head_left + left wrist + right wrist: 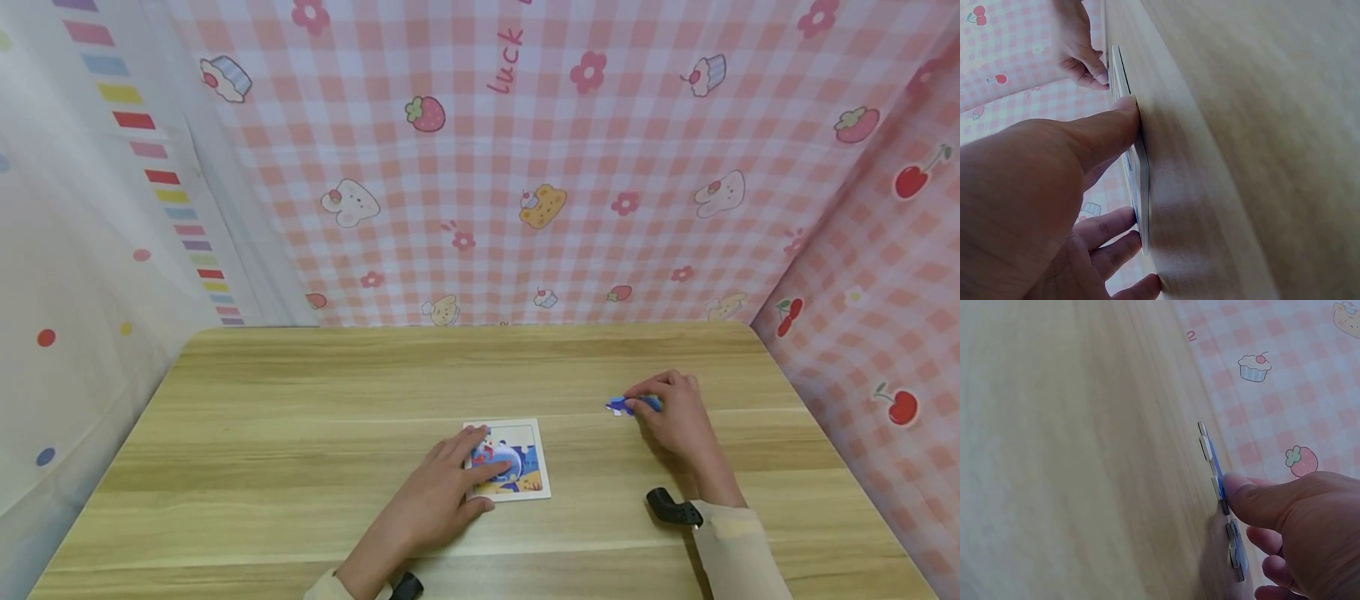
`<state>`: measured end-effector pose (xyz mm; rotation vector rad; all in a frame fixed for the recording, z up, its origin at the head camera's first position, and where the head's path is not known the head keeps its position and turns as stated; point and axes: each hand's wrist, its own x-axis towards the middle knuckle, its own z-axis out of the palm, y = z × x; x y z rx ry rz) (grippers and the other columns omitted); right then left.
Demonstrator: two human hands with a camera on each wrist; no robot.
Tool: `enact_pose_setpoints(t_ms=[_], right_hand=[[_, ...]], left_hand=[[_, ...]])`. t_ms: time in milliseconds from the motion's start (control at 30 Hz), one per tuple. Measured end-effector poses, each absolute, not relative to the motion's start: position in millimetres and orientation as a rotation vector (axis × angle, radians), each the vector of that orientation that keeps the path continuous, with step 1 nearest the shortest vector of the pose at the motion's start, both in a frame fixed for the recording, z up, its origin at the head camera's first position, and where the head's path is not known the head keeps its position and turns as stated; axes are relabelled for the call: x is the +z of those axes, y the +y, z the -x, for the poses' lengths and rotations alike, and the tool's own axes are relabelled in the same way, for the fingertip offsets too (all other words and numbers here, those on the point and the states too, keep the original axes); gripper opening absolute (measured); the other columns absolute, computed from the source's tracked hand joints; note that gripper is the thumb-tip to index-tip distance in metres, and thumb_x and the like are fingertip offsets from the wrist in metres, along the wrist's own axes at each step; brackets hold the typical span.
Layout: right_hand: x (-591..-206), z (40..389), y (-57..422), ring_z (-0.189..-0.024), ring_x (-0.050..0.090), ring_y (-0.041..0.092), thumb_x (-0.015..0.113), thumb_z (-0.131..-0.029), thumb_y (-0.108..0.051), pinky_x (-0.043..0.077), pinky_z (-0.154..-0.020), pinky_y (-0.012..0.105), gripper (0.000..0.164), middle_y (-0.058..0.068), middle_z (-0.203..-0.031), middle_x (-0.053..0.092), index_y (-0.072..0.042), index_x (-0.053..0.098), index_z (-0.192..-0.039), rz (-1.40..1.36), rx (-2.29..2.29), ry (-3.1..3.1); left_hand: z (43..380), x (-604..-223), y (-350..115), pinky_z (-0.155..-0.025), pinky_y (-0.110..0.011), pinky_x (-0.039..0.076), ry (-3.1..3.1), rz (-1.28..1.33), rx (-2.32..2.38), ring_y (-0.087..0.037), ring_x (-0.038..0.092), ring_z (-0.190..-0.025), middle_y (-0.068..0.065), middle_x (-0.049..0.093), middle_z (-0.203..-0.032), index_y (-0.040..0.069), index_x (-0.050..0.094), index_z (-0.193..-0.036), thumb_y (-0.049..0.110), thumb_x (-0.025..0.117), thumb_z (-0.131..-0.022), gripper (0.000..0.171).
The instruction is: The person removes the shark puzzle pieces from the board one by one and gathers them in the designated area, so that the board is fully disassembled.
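Observation:
A small square jigsaw puzzle with a white border and a blue, yellow and white picture lies flat on the table. My left hand rests over its left side, fingers spread and fairly straight. The left thumb touches the near edge of the board, and part of the picture is hidden under the hand. To the right and farther back, my right hand pinches a blue puzzle piece between thumb and curled fingers, low over the table. More thin blue pieces lie beside it, partly covered by the hand.
The wooden table reaches back to a pink checked cloth hanging behind it. Another checked cloth hangs on the right and a white dotted one on the left. Each wrist carries a black camera mount.

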<state>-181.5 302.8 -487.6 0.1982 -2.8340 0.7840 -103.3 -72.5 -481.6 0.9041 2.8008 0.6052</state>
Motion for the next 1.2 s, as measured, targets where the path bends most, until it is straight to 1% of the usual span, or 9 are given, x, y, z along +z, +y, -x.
enact_pose_setpoints(t_ms=[233,400,567,733,833,933,1000,1100,1200], right_hand=[[-485,182,303,-0.1,0.044,0.032,0.074,-0.095,-0.015,0.032,-0.076,0.036,0.009,0.019,-0.111,0.063,-0.009,0.08,-0.098,-0.195,0.783,-2.83],[-481,181,303,-0.103,0.046,0.033,0.073,-0.096,-0.016,0.035,-0.079,0.038,0.011,0.02,-0.113,0.064,-0.008,0.079,-0.1,-0.197,0.8,-2.829],[-478,183,301,-0.105,0.056,0.039,0.072,-0.096,-0.017,0.041,-0.086,0.047,0.015,0.022,-0.109,0.069,-0.004,0.078,-0.101,-0.261,0.821,-2.779],[-473,183,293,-0.106,0.061,0.041,0.071,-0.098,-0.02,0.048,-0.089,0.055,0.018,0.022,-0.112,0.068,-0.005,0.077,-0.104,-0.273,0.9,-2.774],[-469,182,286,-0.105,0.063,0.039,0.069,-0.099,-0.022,0.053,-0.086,0.054,0.021,0.02,-0.114,0.067,-0.005,0.076,-0.109,-0.264,0.951,-2.789],[-467,181,278,-0.1,0.065,0.034,0.069,-0.099,-0.022,0.056,-0.082,0.046,0.025,0.018,-0.114,0.067,-0.004,0.073,-0.115,-0.269,0.99,-2.8],[-466,181,273,-0.097,0.067,0.031,0.069,-0.099,-0.021,0.056,-0.079,0.041,0.027,0.017,-0.113,0.068,-0.003,0.071,-0.119,-0.285,1.014,-2.8],[-465,180,265,-0.094,0.068,0.027,0.07,-0.098,-0.02,0.056,-0.076,0.033,0.027,0.015,-0.112,0.07,-0.003,0.07,-0.12,-0.316,1.033,-2.799],[-466,179,257,-0.095,0.069,0.025,0.071,-0.098,-0.02,0.056,-0.076,0.03,0.028,0.013,-0.112,0.071,-0.003,0.07,-0.12,-0.347,1.055,-2.798]], left_hand=[[104,-482,-72,-0.126,-0.055,0.029,2.796,-0.891,0.594,-0.032,0.026,-0.158,-0.009,0.029,-0.169,0.036,0.053,-0.149,0.041,0.065,-0.099,0.052],[104,-482,-72,-0.126,-0.054,0.029,2.804,-0.893,0.613,-0.032,0.027,-0.157,-0.009,0.032,-0.168,0.035,0.057,-0.147,0.041,0.066,-0.098,0.05],[105,-481,-72,-0.125,-0.053,0.032,2.822,-0.913,0.654,-0.033,0.032,-0.154,-0.011,0.037,-0.165,0.032,0.062,-0.142,0.04,0.071,-0.096,0.048],[107,-480,-76,-0.124,-0.053,0.034,2.806,-0.897,0.689,-0.033,0.036,-0.152,-0.01,0.038,-0.164,0.034,0.064,-0.139,0.04,0.075,-0.092,0.049],[109,-480,-81,-0.124,-0.054,0.033,2.781,-0.878,0.706,-0.034,0.031,-0.155,-0.01,0.034,-0.166,0.037,0.064,-0.139,0.04,0.078,-0.09,0.051],[111,-477,-86,-0.126,-0.056,0.028,2.761,-0.857,0.705,-0.034,0.023,-0.158,-0.01,0.029,-0.168,0.039,0.063,-0.14,0.038,0.079,-0.088,0.054],[111,-475,-89,-0.127,-0.058,0.024,2.747,-0.842,0.699,-0.036,0.018,-0.159,-0.011,0.028,-0.169,0.038,0.062,-0.141,0.036,0.08,-0.088,0.056],[111,-471,-91,-0.128,-0.058,0.023,2.741,-0.842,0.681,-0.037,0.022,-0.158,-0.013,0.028,-0.168,0.035,0.061,-0.143,0.034,0.078,-0.089,0.056],[111,-470,-91,-0.127,-0.057,0.024,2.744,-0.859,0.666,-0.038,0.028,-0.155,-0.016,0.029,-0.168,0.033,0.061,-0.143,0.033,0.076,-0.091,0.054]])
